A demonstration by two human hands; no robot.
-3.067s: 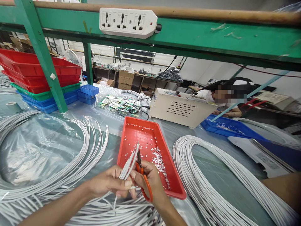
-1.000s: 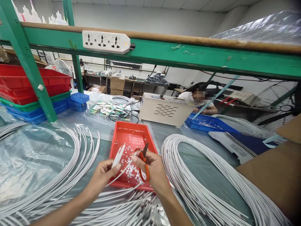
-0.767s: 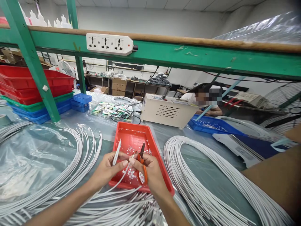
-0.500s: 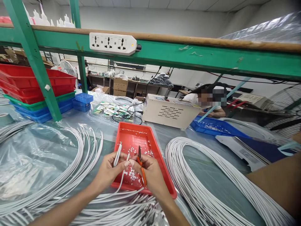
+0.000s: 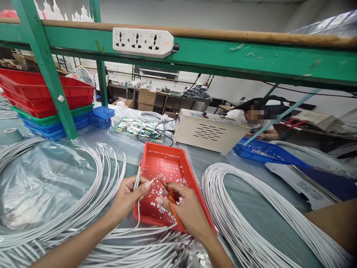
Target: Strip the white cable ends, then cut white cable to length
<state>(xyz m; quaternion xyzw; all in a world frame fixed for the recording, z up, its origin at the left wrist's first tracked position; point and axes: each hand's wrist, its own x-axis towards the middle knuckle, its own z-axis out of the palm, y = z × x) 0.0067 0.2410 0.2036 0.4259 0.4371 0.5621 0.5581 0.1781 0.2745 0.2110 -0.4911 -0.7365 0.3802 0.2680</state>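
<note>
My left hand (image 5: 131, 194) is closed on several white cables (image 5: 137, 178), with one cable end pinched between thumb and finger and pointing right. My right hand (image 5: 185, 208) grips orange-handled cutters (image 5: 173, 203), their dark jaws close to that cable end but apart from it. Both hands are above a red tray (image 5: 141, 214) scattered with small white scraps (image 5: 160, 206). More white cables (image 5: 134, 251) run across the table below my wrists.
Coils of white cable lie at the left (image 5: 96, 193) and right (image 5: 223, 193). Behind the tray stands a beige machine (image 5: 209, 130). Stacked bins (image 5: 50, 93) rise at left, beside a green frame post (image 5: 52, 74). A co-worker (image 5: 251, 115) sits beyond a blue tray (image 5: 267, 150).
My hands have drawn apart. The cutters have tilted, their jaws now pointing toward the pinched cable end. The view has shifted slightly.
</note>
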